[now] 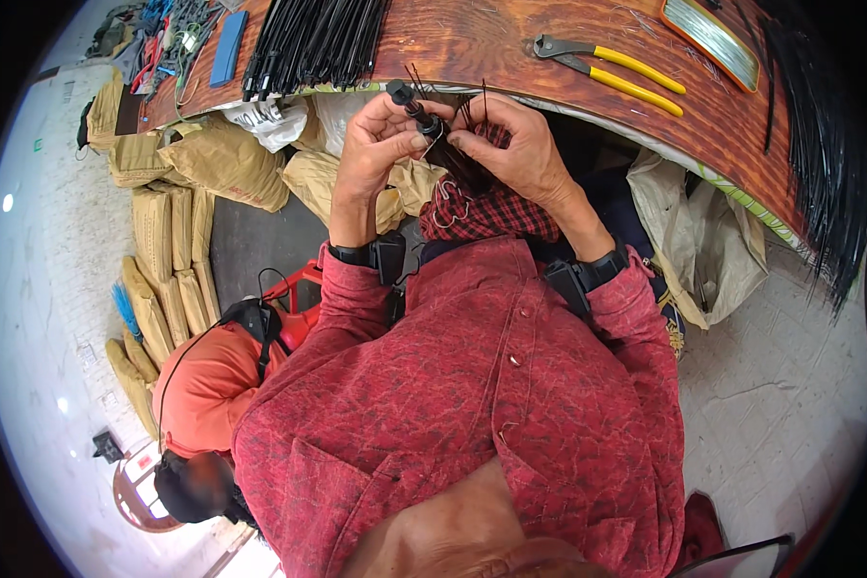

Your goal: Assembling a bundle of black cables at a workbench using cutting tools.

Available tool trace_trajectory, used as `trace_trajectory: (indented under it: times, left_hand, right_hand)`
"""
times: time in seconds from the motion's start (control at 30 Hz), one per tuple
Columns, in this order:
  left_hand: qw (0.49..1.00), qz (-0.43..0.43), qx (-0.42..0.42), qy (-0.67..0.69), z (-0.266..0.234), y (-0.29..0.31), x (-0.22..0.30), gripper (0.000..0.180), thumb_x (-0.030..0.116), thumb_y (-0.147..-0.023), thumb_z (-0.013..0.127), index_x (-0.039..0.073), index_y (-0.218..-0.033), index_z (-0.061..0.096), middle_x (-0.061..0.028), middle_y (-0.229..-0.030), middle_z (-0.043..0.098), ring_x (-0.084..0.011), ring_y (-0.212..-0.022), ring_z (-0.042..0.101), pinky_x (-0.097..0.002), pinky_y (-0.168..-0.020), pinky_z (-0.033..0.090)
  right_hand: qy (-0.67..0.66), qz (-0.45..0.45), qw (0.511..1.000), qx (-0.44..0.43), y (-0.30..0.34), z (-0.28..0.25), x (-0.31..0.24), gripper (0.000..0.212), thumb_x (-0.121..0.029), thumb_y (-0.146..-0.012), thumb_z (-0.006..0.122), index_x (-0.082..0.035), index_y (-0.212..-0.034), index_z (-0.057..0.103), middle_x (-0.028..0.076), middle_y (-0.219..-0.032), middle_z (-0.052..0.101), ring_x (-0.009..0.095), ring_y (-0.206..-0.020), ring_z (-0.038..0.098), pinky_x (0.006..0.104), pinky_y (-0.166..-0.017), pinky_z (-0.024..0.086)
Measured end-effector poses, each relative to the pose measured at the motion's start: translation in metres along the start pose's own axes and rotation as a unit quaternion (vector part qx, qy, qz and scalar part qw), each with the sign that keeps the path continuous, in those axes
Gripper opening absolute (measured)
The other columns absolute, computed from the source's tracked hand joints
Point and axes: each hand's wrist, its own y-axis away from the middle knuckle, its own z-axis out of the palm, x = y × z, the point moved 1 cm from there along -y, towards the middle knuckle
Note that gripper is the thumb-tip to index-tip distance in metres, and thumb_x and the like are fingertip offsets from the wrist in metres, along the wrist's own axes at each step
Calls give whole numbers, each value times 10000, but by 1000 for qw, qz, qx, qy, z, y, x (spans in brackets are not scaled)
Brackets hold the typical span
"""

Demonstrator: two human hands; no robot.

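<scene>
In front of my chest, just short of the table edge, both hands work close together on one dark piece. My left hand (380, 144) is closed round a black rod with a stepped, knobbed end (402, 93); its thumb and fingers pinch just below the knob. Fingers of my right hand (520, 149) pinch several thin black wires (485, 96) beside the rod. The lower part of the piece drops into shadow between my hands, over a red-and-black checked cloth (491, 210). Where the wires join the rod is hidden by my fingers.
On the wooden table (472, 43) lie yellow-handled end-cutting pliers (612, 72), bundles of black rods (318, 39) and thin black strips (824, 154), a blue bar (228, 48) and an orange-framed mirror (713, 39). Brown sacks (226, 164) stand left. Another person (212, 385) sits nearby.
</scene>
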Motion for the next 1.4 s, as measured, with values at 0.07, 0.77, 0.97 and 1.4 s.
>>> trace_trajectory:
  times: [0.07, 0.77, 0.97, 1.4]
  left_hand:
    - [1000, -13, -4, -16, 5, -1, 5, 343, 44, -832, 777, 0, -1139, 629, -212, -1131, 716, -139, -880, 708, -237, -717, 570]
    - [999, -4, -9, 36, -31, 22, -4, 315, 129, -874, 755, 29, -1142, 622, -201, -1204, 691, -199, -1029, 693, -336, -904, 556]
    - [999, 31, -3, 33, -31, 28, -7, 329, 158, -887, 751, 39, -1165, 621, -182, -1182, 696, -193, -1003, 691, -319, -888, 544]
    - [998, 68, 15, -1, -33, 28, -10, 366, 194, -902, 746, 37, -1208, 621, -141, -1148, 695, -79, -843, 631, -196, -697, 496]
  right_hand:
    - [10, 18, 1000, 0, 1, 0, -3, 166, -94, -825, 758, 13, -874, 643, 47, -796, 598, 131, -728, 556, 277, -710, 467]
    - [-75, 102, 990, -64, 4, 31, 8, 253, -242, -908, 728, -11, -992, 667, 33, -789, 579, 98, -682, 505, 280, -634, 435]
    - [-33, 86, 991, -95, 15, 32, -2, 243, -129, -887, 767, -18, -1060, 637, -29, -879, 624, 41, -767, 548, 204, -687, 444]
    - [-8, 107, 994, -6, 31, 27, 2, 216, -173, -886, 749, 7, -966, 662, 55, -816, 650, 107, -726, 595, 279, -671, 490]
